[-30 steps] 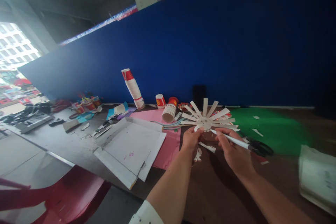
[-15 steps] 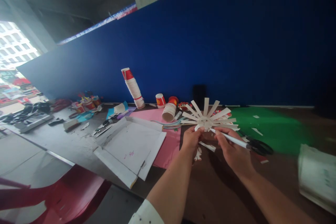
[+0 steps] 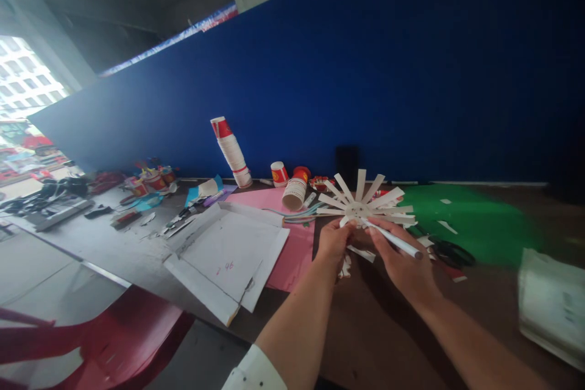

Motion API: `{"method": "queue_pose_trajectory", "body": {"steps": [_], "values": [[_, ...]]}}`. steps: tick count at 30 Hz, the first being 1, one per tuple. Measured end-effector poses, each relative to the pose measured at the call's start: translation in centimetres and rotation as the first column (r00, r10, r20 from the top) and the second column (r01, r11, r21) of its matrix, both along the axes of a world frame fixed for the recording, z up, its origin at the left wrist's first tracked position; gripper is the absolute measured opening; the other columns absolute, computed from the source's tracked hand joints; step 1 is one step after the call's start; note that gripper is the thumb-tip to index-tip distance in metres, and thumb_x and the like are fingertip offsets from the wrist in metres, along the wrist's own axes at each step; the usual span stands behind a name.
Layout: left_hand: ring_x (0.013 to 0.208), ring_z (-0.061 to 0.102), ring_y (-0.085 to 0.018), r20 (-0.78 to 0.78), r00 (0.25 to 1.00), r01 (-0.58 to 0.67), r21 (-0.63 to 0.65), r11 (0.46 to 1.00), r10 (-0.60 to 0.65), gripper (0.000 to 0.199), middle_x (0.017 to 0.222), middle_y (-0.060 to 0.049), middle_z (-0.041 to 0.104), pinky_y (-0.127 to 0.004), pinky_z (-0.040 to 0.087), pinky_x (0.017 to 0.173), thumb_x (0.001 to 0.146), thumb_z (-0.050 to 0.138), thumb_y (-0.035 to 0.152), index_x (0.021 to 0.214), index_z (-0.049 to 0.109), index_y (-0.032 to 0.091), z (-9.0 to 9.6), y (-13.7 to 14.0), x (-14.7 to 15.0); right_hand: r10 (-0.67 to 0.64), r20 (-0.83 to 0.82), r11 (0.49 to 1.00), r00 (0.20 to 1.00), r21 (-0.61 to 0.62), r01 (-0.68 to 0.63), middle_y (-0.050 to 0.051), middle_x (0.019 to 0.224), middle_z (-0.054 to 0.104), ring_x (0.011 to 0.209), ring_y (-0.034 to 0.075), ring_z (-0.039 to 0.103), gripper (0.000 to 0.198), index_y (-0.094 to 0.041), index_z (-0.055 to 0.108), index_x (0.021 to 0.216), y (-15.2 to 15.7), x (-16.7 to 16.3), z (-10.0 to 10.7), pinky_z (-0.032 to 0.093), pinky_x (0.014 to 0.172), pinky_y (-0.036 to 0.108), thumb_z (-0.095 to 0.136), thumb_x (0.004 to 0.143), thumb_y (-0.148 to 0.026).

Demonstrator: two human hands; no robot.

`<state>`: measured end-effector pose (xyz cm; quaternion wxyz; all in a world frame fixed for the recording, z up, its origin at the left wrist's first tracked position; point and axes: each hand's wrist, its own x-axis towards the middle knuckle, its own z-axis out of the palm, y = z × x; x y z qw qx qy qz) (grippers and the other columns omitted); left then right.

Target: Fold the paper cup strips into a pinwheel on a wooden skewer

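A paper cup cut into strips (image 3: 358,210) is spread out like a flower, its pale round base in the middle with small dark marks on it. My left hand (image 3: 337,240) pinches its near edge. In my right hand (image 3: 402,262) is a white pen (image 3: 397,240), gripped for writing, its tip at or very near the round base. Under my hands lie white paper scraps (image 3: 362,253). Black-handled scissors (image 3: 452,252) rest just right of my right hand.
Left of my hands lies a white cardboard box lid (image 3: 247,244) on pink paper (image 3: 297,256). A leaning stack of paper cups (image 3: 232,152) stands near the blue partition (image 3: 292,85). Green paper (image 3: 475,225) lies right, a white bundle (image 3: 553,304) at the right edge, a red chair (image 3: 123,341) lower left.
My right hand has shifted slightly and the pen now points more steeply, its tip moved left onto or over the round base. My left hand keeps its hold on the cut cup.
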<state>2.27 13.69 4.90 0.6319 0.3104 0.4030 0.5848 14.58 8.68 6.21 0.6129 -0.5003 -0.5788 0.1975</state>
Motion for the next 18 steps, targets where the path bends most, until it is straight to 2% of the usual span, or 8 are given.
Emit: {"method": "queue_pose_trajectory", "body": {"steps": [9, 18], "values": [[0.055, 0.048, -0.009, 0.007, 1.0, 0.018, 0.016, 1.0, -0.018, 0.034, 0.061, 0.001, 0.058, -0.024, 0.039, 0.059, 0.057, 0.089, 0.034, 0.074, 0.068, 0.013, -0.08, -0.06, 0.05, 0.002, -0.004, 1.0, 1.0, -0.007, -0.002, 0.007, 0.107, 0.079, 0.103, 0.026, 0.072, 0.03, -0.024, 0.076, 0.101, 0.15, 0.02, -0.21, 0.057, 0.092, 0.041, 0.065, 0.085, -0.047], [0.053, 0.046, -0.008, 0.003, 1.0, 0.021, 0.026, 0.999, -0.021, 0.035, 0.059, 0.002, 0.057, -0.023, 0.036, 0.055, 0.054, 0.09, 0.034, 0.074, 0.07, 0.013, 0.11, -0.08, -0.09, 0.017, -0.024, 1.0, 1.0, -0.018, -0.018, 0.008, 0.108, 0.078, 0.104, 0.026, 0.072, 0.031, -0.024, 0.076, 0.102, 0.23, 0.15, -0.32, 0.058, 0.092, 0.041, 0.066, 0.085, -0.048]]}}
